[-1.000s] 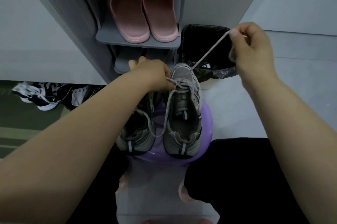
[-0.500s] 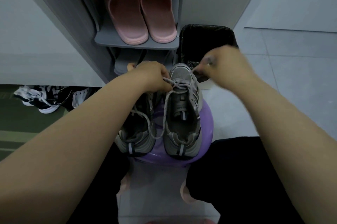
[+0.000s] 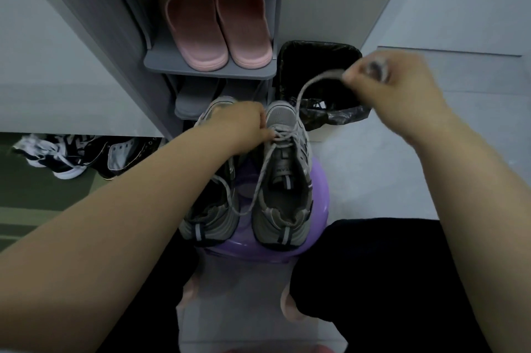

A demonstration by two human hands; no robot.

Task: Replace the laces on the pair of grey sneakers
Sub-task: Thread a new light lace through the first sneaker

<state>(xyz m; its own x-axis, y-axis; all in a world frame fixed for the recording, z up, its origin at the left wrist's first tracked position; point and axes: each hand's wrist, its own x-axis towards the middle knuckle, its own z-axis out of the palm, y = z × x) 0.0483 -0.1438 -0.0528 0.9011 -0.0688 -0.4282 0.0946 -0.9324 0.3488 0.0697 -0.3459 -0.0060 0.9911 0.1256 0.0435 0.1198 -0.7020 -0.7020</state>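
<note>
The pair of grey mesh sneakers (image 3: 253, 180) stands side by side on a round purple plastic stool (image 3: 320, 180), toes toward the stool's far edge, heels at its near edge. The left hand (image 3: 238, 125) is closed on the crossed grey woven lace (image 3: 304, 91) at the lowest eyelets of the right-side shoe, pinning it. The right hand (image 3: 385, 82), blurred, is pinched shut on the lace's free end, up and to the right beyond the stool's far right edge, over a black lined waste bin (image 3: 290, 65). The lace runs slack and curved from eyelet to grip, so the pull probably lies along that far-right diagonal, away from the toe.
</note>
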